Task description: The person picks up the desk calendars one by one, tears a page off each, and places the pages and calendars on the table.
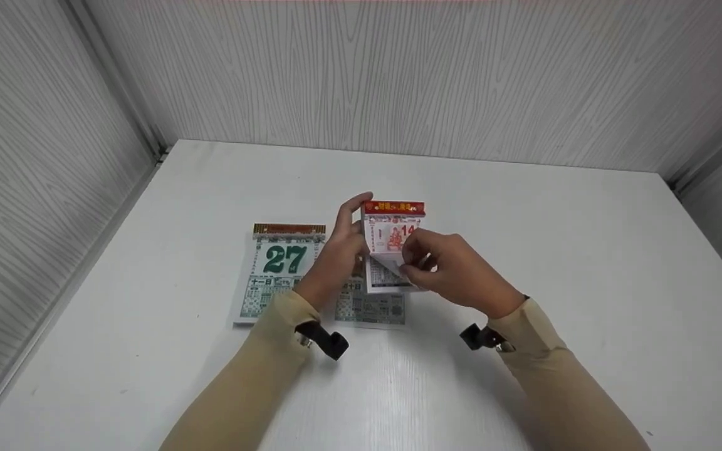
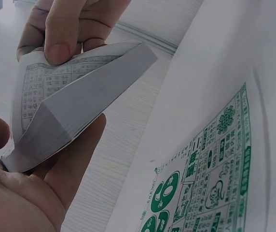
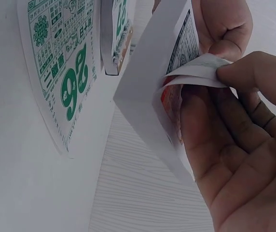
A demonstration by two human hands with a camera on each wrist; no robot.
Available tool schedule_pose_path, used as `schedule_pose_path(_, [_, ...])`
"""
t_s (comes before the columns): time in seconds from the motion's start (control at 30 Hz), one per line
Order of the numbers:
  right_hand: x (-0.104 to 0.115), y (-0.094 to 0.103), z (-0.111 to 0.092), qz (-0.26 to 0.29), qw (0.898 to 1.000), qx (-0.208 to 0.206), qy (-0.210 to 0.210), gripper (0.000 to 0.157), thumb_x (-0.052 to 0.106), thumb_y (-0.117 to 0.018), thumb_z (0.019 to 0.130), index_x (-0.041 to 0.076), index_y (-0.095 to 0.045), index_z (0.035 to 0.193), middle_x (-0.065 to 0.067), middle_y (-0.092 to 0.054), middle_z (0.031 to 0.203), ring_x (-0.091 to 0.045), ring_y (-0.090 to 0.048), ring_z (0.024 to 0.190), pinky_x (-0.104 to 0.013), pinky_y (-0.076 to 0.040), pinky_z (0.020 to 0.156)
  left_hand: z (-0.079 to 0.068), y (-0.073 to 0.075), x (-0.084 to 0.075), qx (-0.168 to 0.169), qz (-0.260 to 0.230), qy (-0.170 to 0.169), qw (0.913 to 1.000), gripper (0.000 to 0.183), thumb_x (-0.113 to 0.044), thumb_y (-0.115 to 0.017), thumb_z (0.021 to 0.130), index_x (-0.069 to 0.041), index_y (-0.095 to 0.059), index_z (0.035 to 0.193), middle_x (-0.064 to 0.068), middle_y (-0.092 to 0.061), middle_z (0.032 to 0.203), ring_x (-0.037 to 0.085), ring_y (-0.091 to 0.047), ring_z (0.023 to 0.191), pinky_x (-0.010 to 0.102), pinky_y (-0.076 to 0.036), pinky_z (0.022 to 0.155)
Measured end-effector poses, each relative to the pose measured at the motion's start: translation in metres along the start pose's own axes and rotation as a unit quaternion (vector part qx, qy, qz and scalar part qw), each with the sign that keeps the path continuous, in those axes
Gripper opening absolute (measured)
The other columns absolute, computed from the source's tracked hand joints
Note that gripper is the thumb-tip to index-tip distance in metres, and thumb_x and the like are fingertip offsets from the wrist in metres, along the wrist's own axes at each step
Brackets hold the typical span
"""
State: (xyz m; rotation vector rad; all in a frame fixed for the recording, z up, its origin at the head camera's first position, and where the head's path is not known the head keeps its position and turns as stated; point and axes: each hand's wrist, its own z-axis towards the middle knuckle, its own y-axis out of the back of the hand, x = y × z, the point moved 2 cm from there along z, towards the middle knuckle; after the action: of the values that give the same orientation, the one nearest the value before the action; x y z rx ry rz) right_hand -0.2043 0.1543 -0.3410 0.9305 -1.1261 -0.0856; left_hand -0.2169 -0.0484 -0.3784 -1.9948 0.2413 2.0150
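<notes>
A small tear-off calendar (image 1: 393,207) with a red header is held off the table in my left hand (image 1: 336,257), which grips its left side. The top page shows a red 14 and a red figure. My right hand (image 1: 458,269) pinches the lower part of the raised pages (image 3: 198,70) between thumb and fingers. Under the raised pages lies another printed page (image 2: 39,92). The calendar's thick white page edge (image 3: 143,87) faces the right wrist camera.
A larger tear-off calendar (image 1: 286,260) with a green 27 lies on the white table (image 1: 555,250) to the left. Below the held calendar, a sheet (image 1: 370,307) with green print, showing 26 in the wrist views, is partly covered. Wood-grain panels (image 1: 348,69) stand behind and beside the table.
</notes>
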Motion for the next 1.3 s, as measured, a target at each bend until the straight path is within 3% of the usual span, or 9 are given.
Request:
schedule_pose_path(0.23, [-0.001,-0.001,0.001,-0.019,1.000,-0.003,0.006,0.023,0.007,-0.074,0.095,0.007,-0.066,0.117,0.001,-0.069,0.092,-0.015,-0.063,0.082,-0.032,-0.056,0.075,0.000,0.000,0.000,0.009,-0.011,0.004,0.9999,0.075,-0.005,-0.036,0.092,-0.040,-0.022,0.157,0.010,-0.058,0.134,0.027,-0.062,0.099,0.037,-0.050,0.080])
schedule_pose_path(0.53, [-0.004,0.000,0.001,-0.006,1.000,-0.015,0.017,0.009,0.011,-0.077,0.094,0.010,-0.073,0.102,0.003,-0.069,0.087,-0.015,-0.062,0.076,-0.030,-0.054,0.067,0.000,-0.001,0.002,0.009,-0.009,0.000,0.9999,0.075,-0.002,-0.038,0.096,-0.039,-0.020,0.159,0.008,-0.058,0.136,0.025,-0.063,0.097,0.035,-0.050,0.077])
schedule_pose_path(0.7, [-0.003,0.003,0.000,-0.020,0.999,-0.019,0.037,0.006,0.012,-0.078,0.094,0.012,-0.072,0.096,0.005,-0.066,0.082,-0.014,-0.059,0.074,-0.029,-0.052,0.066,0.001,-0.001,0.004,0.019,0.002,-0.016,0.9997,0.075,0.000,-0.045,0.101,-0.041,-0.017,0.157,0.008,-0.056,0.140,0.026,-0.066,0.108,0.036,-0.054,0.084])
schedule_pose_path(0.97, [0.000,0.004,-0.001,-0.038,0.996,-0.041,0.071,0.010,0.010,-0.077,0.094,0.010,-0.073,0.103,0.004,-0.068,0.089,-0.013,-0.060,0.076,-0.033,-0.053,0.067,0.001,-0.001,0.004,0.012,0.016,-0.012,0.9997,0.067,-0.014,-0.052,0.107,-0.043,-0.018,0.156,0.005,-0.057,0.141,0.027,-0.069,0.113,0.043,-0.058,0.090])
schedule_pose_path(1.1, [0.004,-0.002,-0.001,-0.063,0.991,-0.059,0.099,0.020,0.012,-0.077,0.094,0.009,-0.067,0.112,0.003,-0.065,0.099,-0.012,-0.058,0.084,-0.031,-0.053,0.071,-0.001,-0.003,0.002,0.009,0.008,-0.009,0.9999,0.066,-0.016,-0.054,0.108,-0.042,-0.018,0.157,0.005,-0.057,0.141,0.026,-0.068,0.116,0.042,-0.057,0.091])
schedule_pose_path(1.3, [0.008,-0.018,0.001,-0.145,0.978,-0.076,0.126,0.045,0.003,-0.072,0.084,0.007,-0.058,0.127,-0.003,-0.056,0.126,-0.016,-0.049,0.116,-0.033,-0.050,0.095,-0.003,-0.007,0.000,0.006,0.004,-0.010,0.9999,0.071,-0.012,-0.057,0.104,-0.042,-0.020,0.156,0.004,-0.054,0.144,0.025,-0.066,0.120,0.041,-0.058,0.091])
